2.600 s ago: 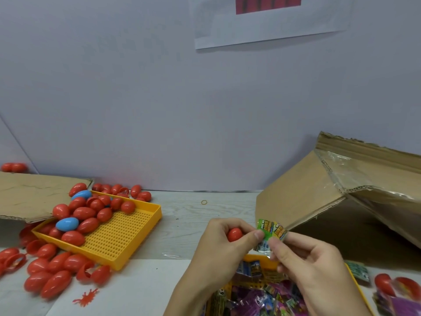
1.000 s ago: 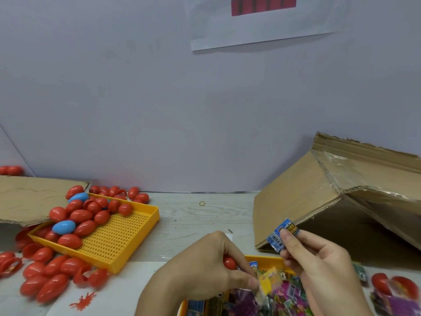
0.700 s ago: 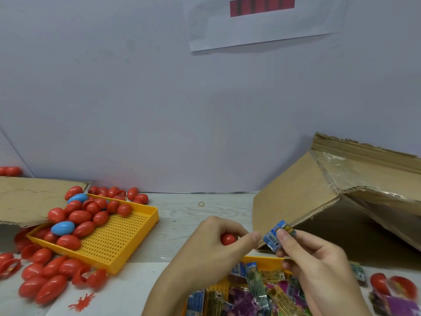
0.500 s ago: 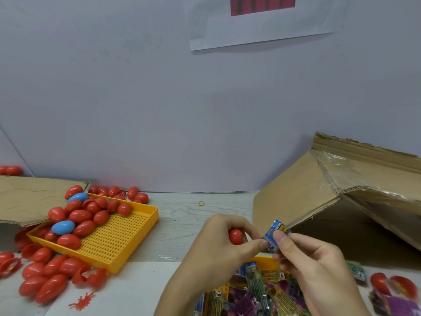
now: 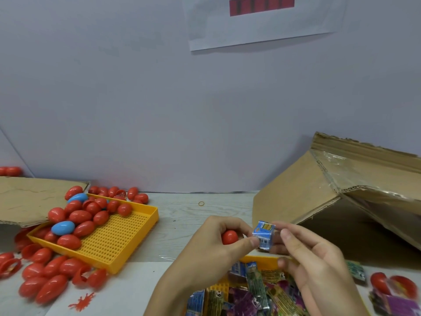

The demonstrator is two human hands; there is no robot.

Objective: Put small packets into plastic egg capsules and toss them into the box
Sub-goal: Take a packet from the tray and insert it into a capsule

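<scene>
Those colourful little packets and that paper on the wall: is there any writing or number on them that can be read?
"6": white digit on a purple foil packet in the near yellow tray.
Small blue foil packet pinched by both hands: yellow print, blurred, unreadable.
White paper sheet on the wall: red block with dark bars, no readable letters.

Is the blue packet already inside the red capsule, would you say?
No, both hands pinch the blue packet outside the red capsule.

A small blue packet (image 5: 263, 233) is sitting folded, pinched between both hands' fingers (image 5: 253, 242), just right of a red egg capsule (image 5: 229, 237) curled inside the left fingers.
</scene>
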